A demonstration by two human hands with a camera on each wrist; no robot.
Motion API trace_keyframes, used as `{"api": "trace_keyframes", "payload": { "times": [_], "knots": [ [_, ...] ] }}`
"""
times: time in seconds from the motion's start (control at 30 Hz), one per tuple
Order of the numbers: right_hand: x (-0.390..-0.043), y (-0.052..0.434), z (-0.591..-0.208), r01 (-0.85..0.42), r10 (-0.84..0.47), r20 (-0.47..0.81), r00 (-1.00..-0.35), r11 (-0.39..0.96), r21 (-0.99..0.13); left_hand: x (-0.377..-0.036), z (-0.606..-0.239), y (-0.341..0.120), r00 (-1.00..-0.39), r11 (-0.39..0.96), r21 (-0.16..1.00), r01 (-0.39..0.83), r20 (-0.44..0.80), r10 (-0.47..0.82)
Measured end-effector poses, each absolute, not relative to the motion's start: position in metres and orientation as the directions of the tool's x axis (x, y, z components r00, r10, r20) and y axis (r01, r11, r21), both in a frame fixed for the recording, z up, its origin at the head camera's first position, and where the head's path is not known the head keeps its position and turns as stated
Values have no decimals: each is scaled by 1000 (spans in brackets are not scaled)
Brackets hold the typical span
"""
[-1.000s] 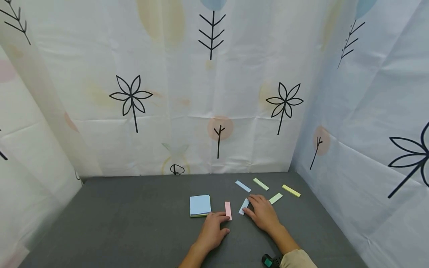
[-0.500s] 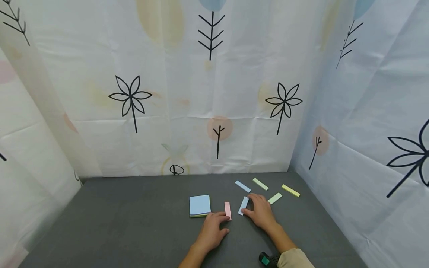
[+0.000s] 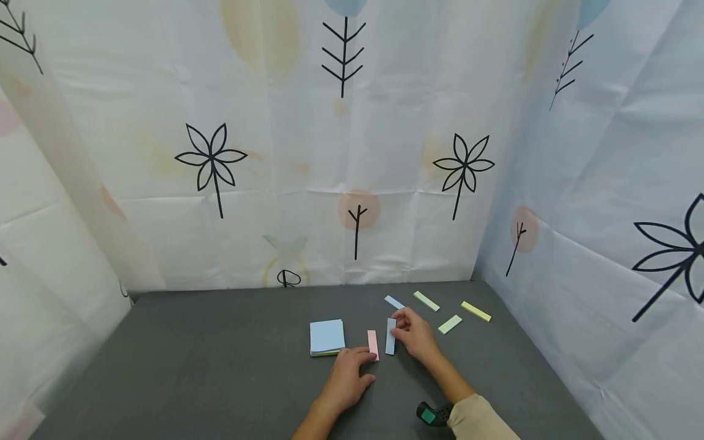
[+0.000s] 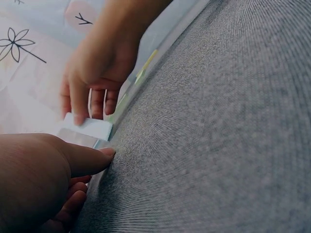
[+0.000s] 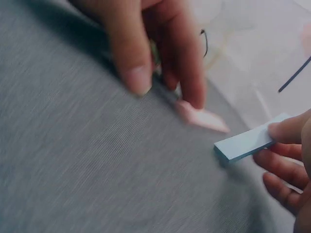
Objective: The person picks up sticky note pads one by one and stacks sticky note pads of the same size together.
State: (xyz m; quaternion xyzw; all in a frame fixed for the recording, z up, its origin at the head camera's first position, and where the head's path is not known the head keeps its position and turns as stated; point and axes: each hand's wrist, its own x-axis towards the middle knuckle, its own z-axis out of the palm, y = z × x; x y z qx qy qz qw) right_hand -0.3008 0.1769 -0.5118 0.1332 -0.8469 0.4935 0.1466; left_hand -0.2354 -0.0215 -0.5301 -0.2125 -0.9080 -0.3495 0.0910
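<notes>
My right hand (image 3: 406, 330) pinches the far end of a light blue strip (image 3: 390, 337) between thumb and fingers; the strip lies lengthwise just right of a pink strip (image 3: 373, 344). In the right wrist view the blue strip (image 5: 247, 143) sits under my thumb, its free end just above the grey mat. My left hand (image 3: 359, 359) rests its fingertips on the near end of the pink strip (image 5: 202, 118), with its fingers relaxed. A blue square pad (image 3: 327, 336) lies left of the left hand. In the left wrist view the right hand (image 4: 92, 73) holds the blue strip (image 4: 88, 127).
Another blue strip (image 3: 393, 302), two green strips (image 3: 426, 300) (image 3: 450, 324) and a yellow strip (image 3: 476, 311) lie scattered at the back right of the grey mat (image 3: 220, 354). Printed curtains (image 3: 352, 153) wall in three sides. A black device (image 3: 429, 414) sits on my right wrist.
My right hand moved left with the blue strip and turned it from slanted to parallel beside the pink strip. The left hand stayed on the pink strip.
</notes>
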Motion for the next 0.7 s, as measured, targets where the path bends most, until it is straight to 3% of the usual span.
{"api": "trace_keyframes", "payload": {
  "times": [0.5, 0.7],
  "knots": [
    [-316, 156, -510, -177, -161, 139, -977, 260, -949, -236, -528, -22, -920, 656, 645, 392, 256, 298],
    [-323, 149, -515, -227, -146, 184, -972, 373, -900, -236, -528, -23, -911, 653, 636, 411, 264, 316]
  ]
}}
